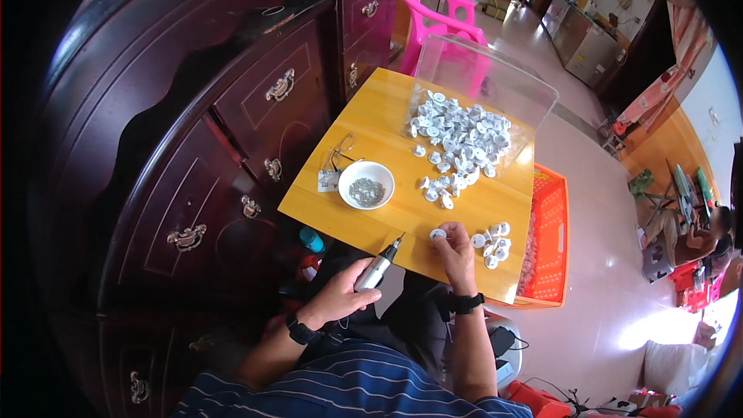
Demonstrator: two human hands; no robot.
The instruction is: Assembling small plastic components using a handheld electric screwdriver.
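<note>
My left hand [345, 294] is wrapped round a silver and black electric screwdriver [378, 267], its thin bit pointing up and away over the table's near edge. Between the fingertips of my right hand [457, 251] is a small round white plastic part [438, 234], just above the tabletop. Right of that hand lies a small group of similar white parts [495, 244]. A white bowl [347, 179] holds many small metal pieces, probably screws, too small to tell apart. Farther off, a large heap of white parts [464, 135] spills from a clear plastic bin [542, 87] tipped on its side.
The yellow wooden table [325, 205] carries eyeglasses [340, 151] left of the bowl. Dark wooden drawers [255, 120] stand close on the left. An orange crate [553, 244] sits right of the table, a pink chair [422, 11] behind it. Another person [696, 244] sits far right.
</note>
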